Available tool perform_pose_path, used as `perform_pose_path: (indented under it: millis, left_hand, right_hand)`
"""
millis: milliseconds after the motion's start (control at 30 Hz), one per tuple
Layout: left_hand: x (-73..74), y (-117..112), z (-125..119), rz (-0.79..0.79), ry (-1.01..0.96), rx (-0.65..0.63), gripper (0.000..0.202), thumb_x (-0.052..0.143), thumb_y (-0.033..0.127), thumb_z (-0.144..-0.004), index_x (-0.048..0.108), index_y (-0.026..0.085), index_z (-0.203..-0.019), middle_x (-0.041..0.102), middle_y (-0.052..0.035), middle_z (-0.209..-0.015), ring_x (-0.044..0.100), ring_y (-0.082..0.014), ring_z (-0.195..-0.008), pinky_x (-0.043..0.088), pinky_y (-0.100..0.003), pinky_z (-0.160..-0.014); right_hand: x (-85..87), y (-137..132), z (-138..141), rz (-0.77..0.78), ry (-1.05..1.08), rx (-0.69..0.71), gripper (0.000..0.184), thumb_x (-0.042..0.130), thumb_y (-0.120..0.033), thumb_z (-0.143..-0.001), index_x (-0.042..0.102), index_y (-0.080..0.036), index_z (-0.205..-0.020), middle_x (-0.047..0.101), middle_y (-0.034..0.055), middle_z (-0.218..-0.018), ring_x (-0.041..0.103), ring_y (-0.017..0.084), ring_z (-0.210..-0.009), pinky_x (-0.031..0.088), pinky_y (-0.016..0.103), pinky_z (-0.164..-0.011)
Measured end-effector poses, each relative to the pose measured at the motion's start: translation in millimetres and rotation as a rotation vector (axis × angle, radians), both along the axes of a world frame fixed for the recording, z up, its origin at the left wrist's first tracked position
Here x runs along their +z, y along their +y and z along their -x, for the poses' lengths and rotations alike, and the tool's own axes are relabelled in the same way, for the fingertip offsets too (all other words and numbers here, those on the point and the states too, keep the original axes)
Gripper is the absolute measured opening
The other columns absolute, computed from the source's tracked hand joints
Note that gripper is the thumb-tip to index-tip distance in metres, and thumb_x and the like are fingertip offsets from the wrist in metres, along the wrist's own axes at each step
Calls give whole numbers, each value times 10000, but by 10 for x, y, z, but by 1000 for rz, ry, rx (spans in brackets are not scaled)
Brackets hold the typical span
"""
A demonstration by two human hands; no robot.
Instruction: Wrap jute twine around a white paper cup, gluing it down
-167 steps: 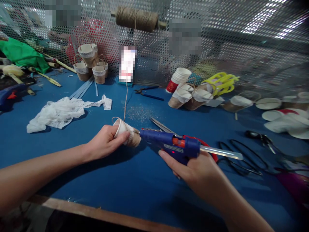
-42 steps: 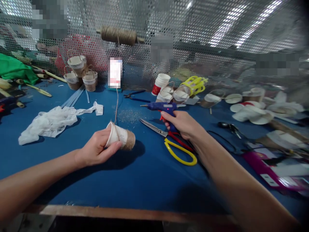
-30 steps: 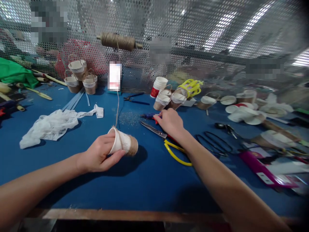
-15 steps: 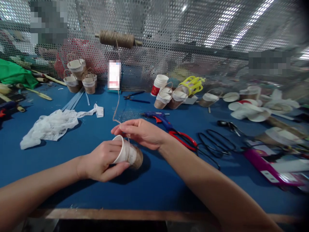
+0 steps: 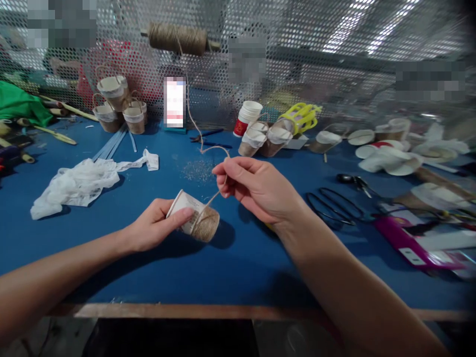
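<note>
A white paper cup (image 5: 183,207), its lower part wrapped in brown twine, lies tilted in my left hand (image 5: 158,224). The thumb presses on the cup's outer wall while the other fingers are hidden behind or inside it. My right hand (image 5: 253,186) pinches the jute twine (image 5: 214,197) to the upper right of the cup. From that pinch the strand runs taut down to the wrapped part. Its other side loops slackly up to the twine spool (image 5: 177,38) on a rod at the mesh panel.
Crumpled white lace (image 5: 80,186) lies at left, near twine-wrapped cups (image 5: 107,119) with handles. A phone (image 5: 174,103) stands at the back beside pliers (image 5: 211,141). More wrapped cups (image 5: 273,139), a black cable (image 5: 330,206) and a purple power strip (image 5: 401,243) are on the right.
My right hand has moved right and up, drawing the twine away from the cup. The cup has turned in my left hand, showing its side and wrapped base. The view has shifted slightly.
</note>
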State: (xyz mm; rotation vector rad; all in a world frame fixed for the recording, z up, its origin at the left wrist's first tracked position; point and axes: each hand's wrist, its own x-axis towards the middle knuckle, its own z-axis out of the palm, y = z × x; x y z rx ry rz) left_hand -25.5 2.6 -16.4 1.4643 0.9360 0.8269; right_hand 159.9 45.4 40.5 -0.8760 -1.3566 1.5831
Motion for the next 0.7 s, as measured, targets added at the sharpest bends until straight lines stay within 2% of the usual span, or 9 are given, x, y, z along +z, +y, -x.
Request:
perform_pose_path:
  millis: [133, 300, 400, 500, 600, 700]
  left_hand:
    - [6, 10, -19, 70, -44, 20, 321, 506, 408, -775, 641, 117, -788, 580, -4, -639, 490, -93, -575, 424, -195, -585]
    - [9, 3, -23, 29, -27, -15, 296, 477, 369, -805, 634, 119, -786, 567, 1, -636, 474, -84, -574, 416, -182, -578]
    - [24, -14, -14, -68, 25, -76, 290, 434, 323, -836, 626, 116, -766, 550, 1, -629, 451, -81, -560, 406, -178, -556]
    - [52, -25, -4, -225, 87, -111, 286, 417, 261, -846, 579, 120, -656, 482, 23, -566, 380, -67, -510, 358, -161, -488]
    - [71, -26, 4, -371, 124, -130, 299, 409, 216, -842, 499, 132, -569, 418, 39, -536, 323, -62, -486, 322, -164, -462]
    - [73, -26, 6, -446, 140, -126, 288, 405, 197, -839, 473, 140, -565, 413, 39, -543, 309, -63, -478, 302, -174, -454]
  right_hand:
    - [30, -20, -10, -118, -63, -108, 145, 630, -294, -716, 651, -155, -680, 580, -25, -592, 525, 48, -510, 415, 174, -487]
    - [2, -1, 2, -144, -94, -144, 143, 636, -289, -708, 646, -152, -671, 581, -22, -586, 528, 51, -503, 426, 174, -473]
    - [-49, 30, 21, -147, -110, -141, 148, 633, -294, -708, 646, -150, -676, 581, -21, -583, 528, 53, -505, 430, 177, -477]
    - [-93, 58, 41, -150, -142, -143, 154, 626, -302, -711, 645, -152, -681, 585, -20, -588, 529, 54, -511, 434, 182, -488]
    - [-126, 70, 55, -141, -177, -144, 155, 623, -300, -711, 642, -149, -685, 583, -22, -575, 522, 52, -502, 428, 180, -481]
    - [-154, 73, 60, -133, -190, -141, 158, 623, -299, -711, 640, -144, -683, 581, -24, -564, 518, 48, -491, 416, 172, -465]
